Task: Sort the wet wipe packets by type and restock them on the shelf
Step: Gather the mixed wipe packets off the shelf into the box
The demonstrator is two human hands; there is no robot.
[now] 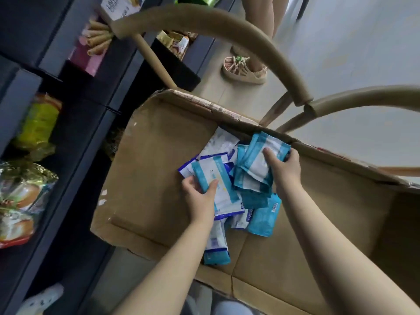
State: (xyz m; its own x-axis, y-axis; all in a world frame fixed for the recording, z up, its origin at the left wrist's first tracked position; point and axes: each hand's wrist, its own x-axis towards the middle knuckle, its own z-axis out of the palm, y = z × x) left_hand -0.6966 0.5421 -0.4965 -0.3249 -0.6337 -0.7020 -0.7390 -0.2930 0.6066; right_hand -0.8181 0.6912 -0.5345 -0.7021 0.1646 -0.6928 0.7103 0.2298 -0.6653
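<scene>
An open cardboard box [159, 155] holds several wet wipe packets, some with light teal edges, some with dark blue edges. My left hand [201, 196] grips a teal-and-white packet [218, 185] lying over dark-blue-edged packets [227, 213]. My right hand [285, 165] holds a small stack of teal packets [256, 162] against the box's far wall. More loose packets [261, 220] lie on the box floor, and one teal packet [217, 256] sits near my left forearm.
A dark shelf unit [75, 142] runs along the left, stocked with snack bags [22, 201] and wafer boxes [95, 42]. The box rests on a wooden chair with curved arms [227, 26]. Another person's sandalled foot [243, 69] stands on the pale floor beyond.
</scene>
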